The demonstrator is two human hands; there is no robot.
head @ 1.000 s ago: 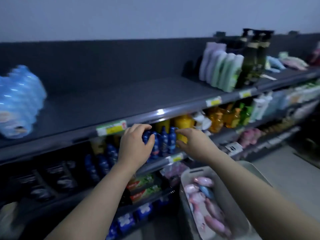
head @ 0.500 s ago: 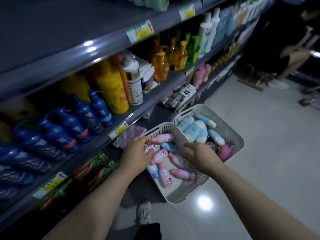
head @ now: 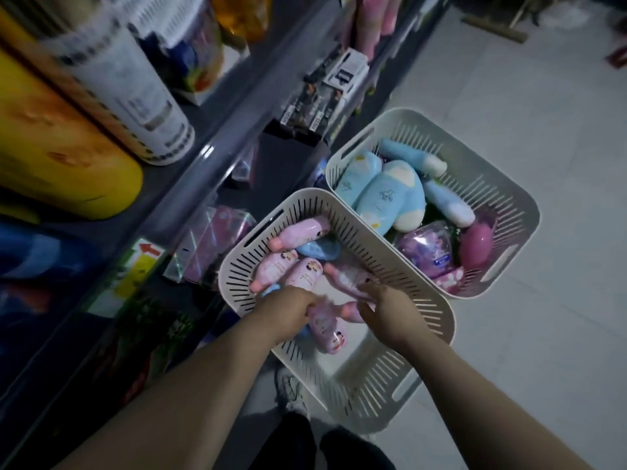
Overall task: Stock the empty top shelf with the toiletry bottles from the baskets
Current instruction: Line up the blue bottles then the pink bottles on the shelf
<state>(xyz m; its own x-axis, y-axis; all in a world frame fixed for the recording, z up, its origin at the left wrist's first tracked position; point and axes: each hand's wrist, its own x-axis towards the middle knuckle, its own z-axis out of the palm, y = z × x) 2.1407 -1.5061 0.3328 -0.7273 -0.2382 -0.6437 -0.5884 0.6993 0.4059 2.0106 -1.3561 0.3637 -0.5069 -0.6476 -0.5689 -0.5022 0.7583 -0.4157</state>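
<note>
Now | my left hand curls round pink bottle | right hand: grip blurred, cannot tell | probably light, slick: take mid-body

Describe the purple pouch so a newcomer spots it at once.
On the floor by the shelves, find the farther white slotted plastic basket, the one with pale blue bottles. At its near end lies the glossy purple pouch, the only soft packet, beside a rounded magenta bottle.

Left hand grips pink bottle; right hand in basket.
</note>
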